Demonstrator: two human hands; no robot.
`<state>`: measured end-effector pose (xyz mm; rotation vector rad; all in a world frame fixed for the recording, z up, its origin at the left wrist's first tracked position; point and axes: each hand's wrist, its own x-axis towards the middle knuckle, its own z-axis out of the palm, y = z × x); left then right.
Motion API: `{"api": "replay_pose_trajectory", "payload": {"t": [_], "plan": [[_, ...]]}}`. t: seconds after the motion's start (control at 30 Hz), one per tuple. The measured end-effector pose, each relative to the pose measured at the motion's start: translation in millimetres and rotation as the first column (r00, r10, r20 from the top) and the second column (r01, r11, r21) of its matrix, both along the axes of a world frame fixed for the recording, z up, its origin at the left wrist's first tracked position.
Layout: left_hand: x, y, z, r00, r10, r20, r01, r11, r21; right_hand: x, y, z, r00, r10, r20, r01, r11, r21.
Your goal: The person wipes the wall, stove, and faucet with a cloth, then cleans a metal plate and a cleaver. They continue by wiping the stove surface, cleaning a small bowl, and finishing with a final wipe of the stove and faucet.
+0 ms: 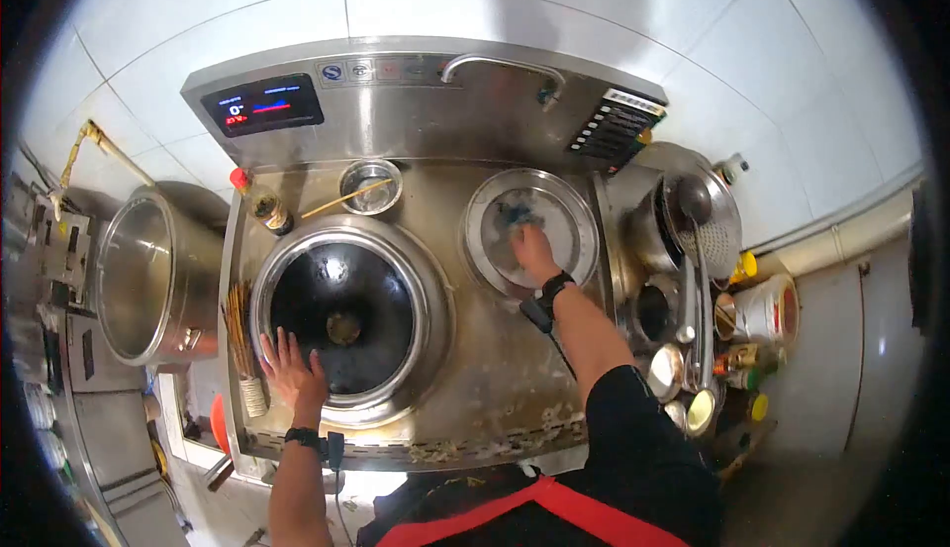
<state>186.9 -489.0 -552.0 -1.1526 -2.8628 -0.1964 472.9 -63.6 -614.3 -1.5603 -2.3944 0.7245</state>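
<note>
**Right hand (534, 253) at a dark wad (515, 215) in the round basin (591, 240)**

The bluish wad lies inside the basin, under the right hand. I judge it light, soft and perhaps slippery, best held around its thick middle. Whether this hand grips or only presses it, I cannot tell, since the fingers are mostly hidden. The left hand (295, 377) is open, fingers spread, over the wok's (336, 270) near-left edge; contact is unclear. The wad's material is hard to make out.
</note>
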Motion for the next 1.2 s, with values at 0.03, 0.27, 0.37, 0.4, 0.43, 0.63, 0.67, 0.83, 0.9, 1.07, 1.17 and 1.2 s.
{"api": "replay_pose_trajectory", "payload": {"t": [0.03, 0.27, 0.37, 0.4, 0.43, 0.63, 0.67, 0.83, 0.9, 1.07, 1.17, 1.2], "plan": [[-1, 0, -1, 1.0, -0.001, -0.005, 0.001, 1.0, -0.006, 1, 5, -30, 0.994, 0.088, 0.06, -0.095, 0.988, 0.118], [-4, 2, 5, 1.0, -0.01, 0.01, 0.01, 1.0, -0.013, -24, 8, 17, 0.991, 0.124, 0.045, -0.074, 0.807, -0.586], [-5, 3, 7, 0.999, -0.012, 0.031, 0.012, 1.0, -0.014, -14, 42, 2, 0.914, 0.304, -0.269, -0.371, 0.895, -0.247], [-5, 3, 8, 0.999, -0.011, 0.037, 0.012, 1.0, -0.014, -20, 50, 15, 0.892, 0.226, -0.392, -0.353, 0.889, -0.292], [-5, 3, 9, 0.999, -0.01, 0.042, 0.011, 1.0, -0.015, -27, 56, 34, 0.851, 0.141, -0.507, -0.344, 0.878, -0.333], [-7, 4, 12, 0.997, 0.001, 0.077, 0.001, 1.0, -0.015, -107, 33, 163, 0.31, -0.557, -0.771, -0.483, 0.606, -0.632], [-8, 4, 11, 0.997, 0.009, 0.078, -0.008, 1.0, -0.012, -118, 34, 168, 0.208, -0.621, -0.756, -0.526, 0.58, -0.622], [-8, 5, 13, 0.994, 0.017, 0.107, -0.016, 1.0, -0.007, -140, 97, 39, 0.377, -0.327, -0.867, -0.545, 0.678, -0.493], [-8, 4, 14, 0.994, 0.02, 0.111, -0.019, 1.0, -0.016, -151, 91, 26, 0.58, 0.102, -0.809, -0.592, 0.734, -0.332], [-7, 5, 15, 0.996, 0.004, 0.086, -0.003, 1.0, -0.008, -199, 40, 15, 0.927, 0.374, -0.015, -0.365, 0.912, 0.189], [-9, 6, 15, 0.996, -0.001, 0.085, 0.003, 1.0, -0.023, -214, 39, 3, 0.895, 0.426, 0.13, -0.444, 0.829, 0.339], [-9, 6, 14, 0.997, -0.005, 0.071, 0.007, 1.0, -0.024, -212, 36, 0, 0.88, 0.436, 0.189, -0.474, 0.78, 0.407]]}}
